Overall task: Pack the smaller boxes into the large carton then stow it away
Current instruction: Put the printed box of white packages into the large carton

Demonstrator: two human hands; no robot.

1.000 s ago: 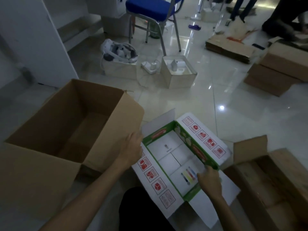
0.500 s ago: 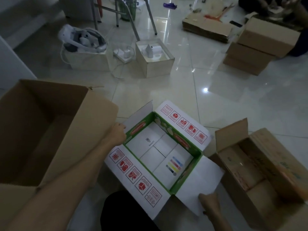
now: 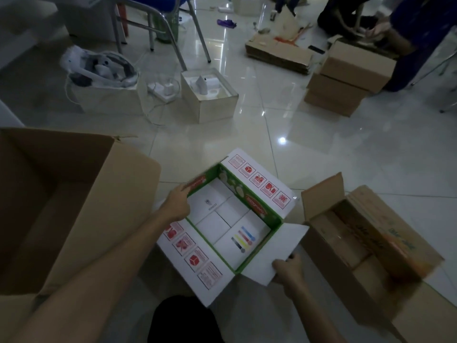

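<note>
A white and green carton (image 3: pixel 262 220) stands open on the floor in front of me, its white flaps printed with red symbols. Several small white boxes (image 3: pixel 217 219) lie packed inside it; one shows coloured stripes. My left hand (image 3: pixel 176 203) rests on the carton's far-left rim, fingers over the folded short flap. My right hand (image 3: pixel 289 269) grips the edge of the near-right plain white flap. A big empty brown carton (image 3: pixel 81 204) gapes open at my left.
Another open brown box (image 3: pixel 371 246) with brown packets stands at my right. Further off are a headset on a white box (image 3: pixel 99 70), a power strip (image 3: pixel 163 89), a small open box (image 3: pixel 210 95), chair legs, stacked brown cartons (image 3: pixel 346 78) and seated people.
My left hand moved from outside the carton's left corner onto its far-left rim. My right hand came up from the floor and took hold of the near-right flap. The view tilted up.
</note>
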